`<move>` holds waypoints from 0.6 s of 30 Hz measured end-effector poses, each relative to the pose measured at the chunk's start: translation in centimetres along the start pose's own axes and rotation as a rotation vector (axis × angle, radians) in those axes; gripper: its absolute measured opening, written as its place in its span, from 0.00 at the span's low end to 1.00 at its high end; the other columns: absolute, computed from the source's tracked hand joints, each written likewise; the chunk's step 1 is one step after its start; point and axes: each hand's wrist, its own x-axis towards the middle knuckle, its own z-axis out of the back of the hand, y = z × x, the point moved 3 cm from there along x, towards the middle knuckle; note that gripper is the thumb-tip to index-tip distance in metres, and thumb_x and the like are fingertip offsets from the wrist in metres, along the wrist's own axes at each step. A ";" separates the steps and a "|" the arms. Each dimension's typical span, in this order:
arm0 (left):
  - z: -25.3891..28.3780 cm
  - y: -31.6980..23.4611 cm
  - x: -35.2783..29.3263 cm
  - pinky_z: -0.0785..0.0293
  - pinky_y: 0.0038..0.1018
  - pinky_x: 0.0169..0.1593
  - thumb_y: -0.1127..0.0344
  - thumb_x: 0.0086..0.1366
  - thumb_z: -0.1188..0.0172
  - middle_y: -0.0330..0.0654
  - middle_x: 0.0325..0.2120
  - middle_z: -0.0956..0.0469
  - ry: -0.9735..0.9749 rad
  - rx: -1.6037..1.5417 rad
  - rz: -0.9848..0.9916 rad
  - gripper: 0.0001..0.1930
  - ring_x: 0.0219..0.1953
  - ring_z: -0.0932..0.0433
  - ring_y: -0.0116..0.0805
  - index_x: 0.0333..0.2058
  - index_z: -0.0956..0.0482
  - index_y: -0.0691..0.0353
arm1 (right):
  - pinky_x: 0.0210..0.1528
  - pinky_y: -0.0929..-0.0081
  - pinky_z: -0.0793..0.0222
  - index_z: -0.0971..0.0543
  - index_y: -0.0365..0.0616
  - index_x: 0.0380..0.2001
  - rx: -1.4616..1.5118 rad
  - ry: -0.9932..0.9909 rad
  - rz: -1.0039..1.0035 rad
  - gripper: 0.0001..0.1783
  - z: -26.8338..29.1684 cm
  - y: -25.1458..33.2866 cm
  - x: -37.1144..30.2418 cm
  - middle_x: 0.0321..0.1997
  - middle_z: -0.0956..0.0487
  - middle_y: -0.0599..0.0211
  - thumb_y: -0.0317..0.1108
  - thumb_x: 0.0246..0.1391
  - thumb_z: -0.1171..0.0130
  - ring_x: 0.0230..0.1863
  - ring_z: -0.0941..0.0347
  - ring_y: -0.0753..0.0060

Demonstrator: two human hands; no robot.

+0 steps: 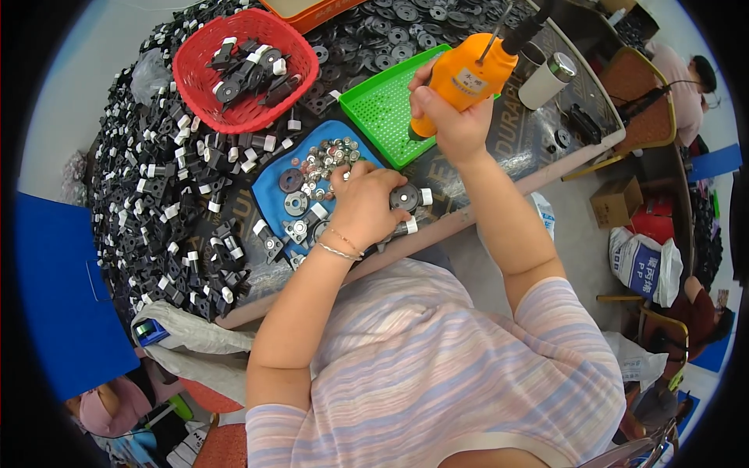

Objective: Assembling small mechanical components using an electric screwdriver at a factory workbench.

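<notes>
Striped shirt of mine fills the near side, short of the blue mat. At the mat's right edge lies a black part, and my left hand is bent over the mat, thumb and forefinger at that part's rim; whether they pinch it I cannot tell. Beyond my knuckles, small metal bits lie clustered on the mat. Up and to the mat's right, my right hand has its fingers closed round an orange driver, tip pointing down. Just beside the mat, on its far right, sits a green tray; beyond the mat, to its left, a red basket holds black-and-white pieces. Left of the mat, a heap of similar pieces spreads over the table. Black discs crowd well beyond the mat, and a white flask stands well to its right.
</notes>
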 end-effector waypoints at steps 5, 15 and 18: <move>0.0 0.0 0.0 0.50 0.41 0.55 0.62 0.37 0.29 0.37 0.33 0.21 0.014 0.000 0.011 0.22 0.45 0.30 0.37 0.36 0.19 0.55 | 0.26 0.80 0.32 0.29 0.37 0.35 -0.005 0.010 -0.011 0.11 0.0 -0.5 0.1 0.27 0.26 0.63 0.20 0.47 0.43 0.22 0.29 0.76; 0.1 0.1 0.1 0.51 0.43 0.56 0.61 0.37 0.28 0.36 0.32 0.21 0.016 0.012 0.006 0.22 0.45 0.30 0.37 0.36 0.19 0.55 | 0.27 0.77 0.34 0.30 0.35 0.36 0.070 0.040 -0.045 0.11 0.2 2.3 0.6 0.31 0.26 0.57 0.23 0.47 0.44 0.23 0.30 0.72; 0.1 0.2 0.0 0.51 0.43 0.56 0.61 0.38 0.28 0.36 0.32 0.21 0.021 0.008 0.008 0.22 0.44 0.30 0.37 0.36 0.19 0.55 | 0.27 0.77 0.34 0.31 0.35 0.37 0.170 0.130 -0.050 0.13 -0.1 4.2 0.2 0.32 0.28 0.56 0.23 0.47 0.44 0.22 0.31 0.72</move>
